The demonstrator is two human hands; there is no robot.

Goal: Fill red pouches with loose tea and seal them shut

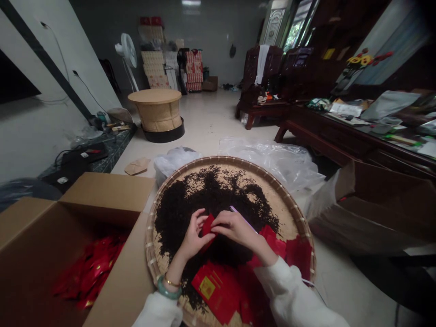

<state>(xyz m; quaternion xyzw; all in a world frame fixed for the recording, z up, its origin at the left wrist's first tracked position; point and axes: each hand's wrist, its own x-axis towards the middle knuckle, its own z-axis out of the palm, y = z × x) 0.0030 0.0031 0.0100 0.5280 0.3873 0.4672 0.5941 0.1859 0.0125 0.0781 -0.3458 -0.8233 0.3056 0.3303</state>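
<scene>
Both hands are over a round woven bamboo tray (296, 206) spread with dark loose tea leaves (211, 190). My left hand (195, 236) holds a small red packet (208, 224) between thumb and curled fingers. From the other side, my right hand (233, 227) pinches the packet's upper edge. A thin purple-white strip (234, 209) shows behind the right hand; most of it is hidden. Flat red packets (218, 290) with a yellow label lie at the tray's near side. More red packets (298, 254) rest by its right rim, partly behind my right forearm.
An open cardboard box (112, 190) at left contains many red packets (91, 268). Another cardboard carton (374, 204) stands right. Clear plastic sheeting (269, 159) lies beyond the tray. Farther off are a round table (155, 109), a fan (128, 50) and a dark wooden table (368, 131).
</scene>
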